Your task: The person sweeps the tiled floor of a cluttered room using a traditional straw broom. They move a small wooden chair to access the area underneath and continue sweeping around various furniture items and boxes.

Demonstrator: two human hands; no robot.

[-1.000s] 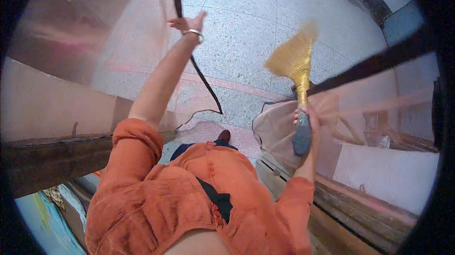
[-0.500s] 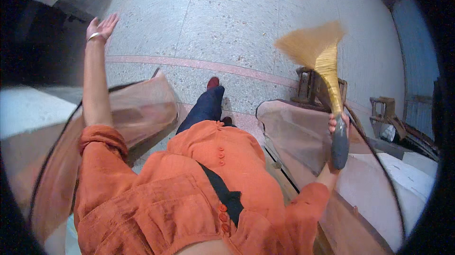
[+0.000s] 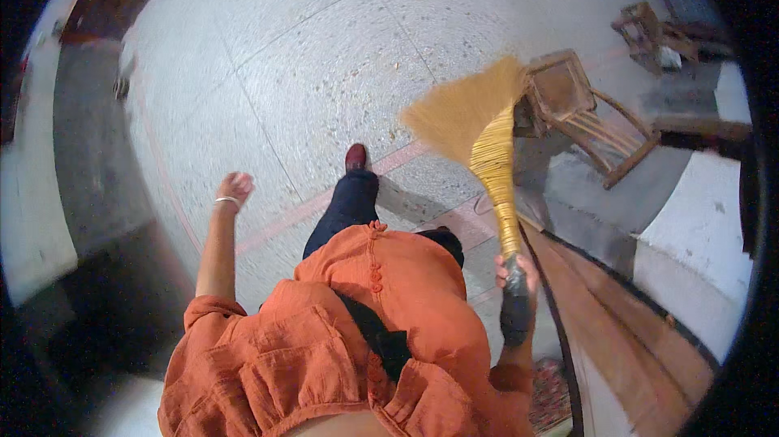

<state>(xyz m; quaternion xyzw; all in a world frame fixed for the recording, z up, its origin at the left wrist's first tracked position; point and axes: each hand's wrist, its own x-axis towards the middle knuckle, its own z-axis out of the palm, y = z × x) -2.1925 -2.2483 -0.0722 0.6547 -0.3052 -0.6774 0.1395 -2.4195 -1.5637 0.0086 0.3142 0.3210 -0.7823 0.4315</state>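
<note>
Well, broom [image 3: 494,157]: raised in front of the body on the right, its yellow-bound neck rising from the grip and its straw fan leaning up and to the left.
Right hand [image 3: 519,272]: fingers wrapped around the upper part of the dark grey handle, just below the yellow binding; the handle's butt runs back along the wrist.
Left hand [image 3: 235,187]: held out low on the left, well apart from the broom; too blurred to tell whether the fingers are spread or curled. A pale bangle [image 3: 228,202] rings the wrist.
Fan's edge: its right corner overlaps the wooden chair [image 3: 562,90] in this view; whether they touch, I cannot tell.
Fabric edge: brown sheer fabric [image 3: 621,307] with a dark border lies just right of the right forearm, close on that side.
Room to move: speckled floor [image 3: 316,47] stretches wide ahead of the dark red shoe [image 3: 355,157] and between left hand and broom, crossed by a pink stripe.
</note>
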